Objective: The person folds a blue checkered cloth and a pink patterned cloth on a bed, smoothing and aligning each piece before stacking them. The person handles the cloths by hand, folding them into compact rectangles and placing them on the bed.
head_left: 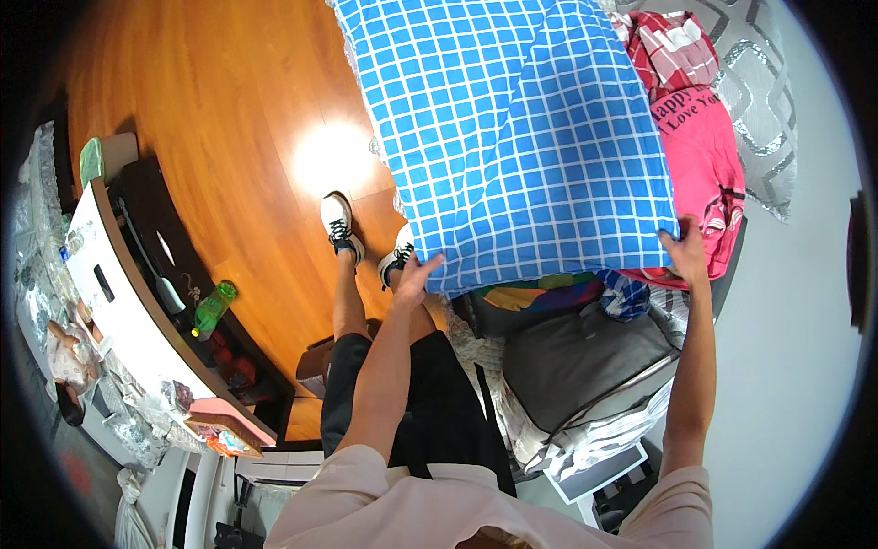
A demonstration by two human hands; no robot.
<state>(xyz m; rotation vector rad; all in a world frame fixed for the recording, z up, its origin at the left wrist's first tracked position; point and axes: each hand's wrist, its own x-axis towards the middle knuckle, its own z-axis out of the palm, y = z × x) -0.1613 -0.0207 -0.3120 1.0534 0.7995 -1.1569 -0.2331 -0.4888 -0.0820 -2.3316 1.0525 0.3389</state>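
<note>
A blue sheet [512,137] with a white grid pattern is spread out in front of me, mostly flat with a few soft creases. At its near left corner, my left hand [416,279] is closed with the edge pinched between thumb and fingers. My right hand [688,252] grips the near right corner in the same way. Right beside the sheet lies a pink garment [695,156] with dark lettering, close to my right hand. A red and white plaid cloth [675,50] is bunched above it.
Below the sheet's near edge sit a dark grey bag [585,361] and a multicoloured cloth [544,295]. A silver-patterned cushion [754,101] leans by the wall at right. On the left stand a white-topped cabinet [137,302] and a green bottle [215,308]. Wooden floor [229,101] stretches between.
</note>
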